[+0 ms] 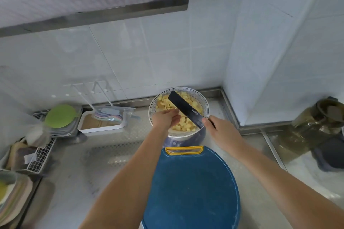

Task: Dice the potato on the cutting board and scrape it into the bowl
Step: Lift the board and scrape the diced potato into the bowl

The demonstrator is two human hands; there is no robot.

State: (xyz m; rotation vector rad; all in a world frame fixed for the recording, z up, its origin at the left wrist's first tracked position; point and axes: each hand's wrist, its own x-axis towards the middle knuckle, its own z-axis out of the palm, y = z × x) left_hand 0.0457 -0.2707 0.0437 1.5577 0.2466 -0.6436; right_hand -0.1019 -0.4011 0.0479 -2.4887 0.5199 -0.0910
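A patterned bowl point(204, 105) stands on the steel counter beyond the round blue cutting board point(191, 188). Yellow potato dice point(183, 123) fill the bowl. My right hand point(221, 128) grips the handle of a black cleaver point(185, 108), whose flat blade lies tilted over the bowl. My left hand point(165, 118) hovers over the bowl's left rim, fingers curled towards the blade's lower face; whether it holds any dice is hidden. No potato shows on the board.
A white tray point(101, 122) with utensils sits left of the bowl, next to a green lid point(60, 116) on stacked plates. A wire rack point(41, 158) stands at far left. A dark jar point(322, 121) occupies the right corner. The tiled wall rises right behind the bowl.
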